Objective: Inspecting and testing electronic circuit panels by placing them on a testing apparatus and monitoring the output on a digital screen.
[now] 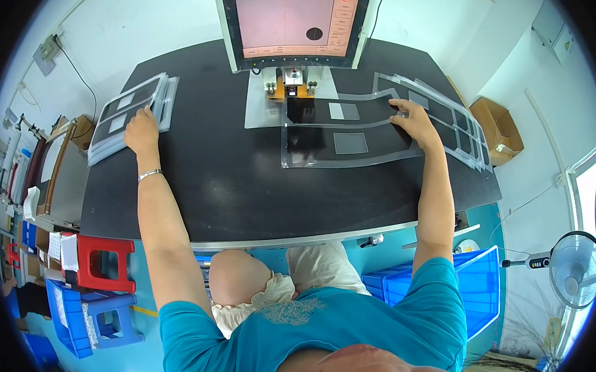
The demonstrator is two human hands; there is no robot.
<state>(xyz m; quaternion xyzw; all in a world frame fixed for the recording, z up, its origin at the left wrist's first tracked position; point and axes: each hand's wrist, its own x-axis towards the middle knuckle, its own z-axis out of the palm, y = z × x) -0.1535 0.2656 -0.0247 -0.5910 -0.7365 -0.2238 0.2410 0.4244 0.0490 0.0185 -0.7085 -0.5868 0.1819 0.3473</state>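
A dark plastic sheet with clear edges and rectangular windows (310,144) lies on the black table, its far left part under a small machine head. My right hand (417,127) pinches this sheet's right edge between thumb and fingers. Over at the left, a stack of similar sheets (137,97) sits near the table's edge. My left hand (142,132) has its fingers curled on the right edge of that stack; how many sheets it grips cannot be seen. Another fanned stack of sheets (462,120) lies beyond my right hand.
A monitor (288,25) stands at the back, above the machine with an orange part (307,93) and a pale base plate (260,104). A cardboard box (496,131) is off the right edge. Blue crates (476,293), a fan (573,270) and a red stool (108,261) stand around the table.
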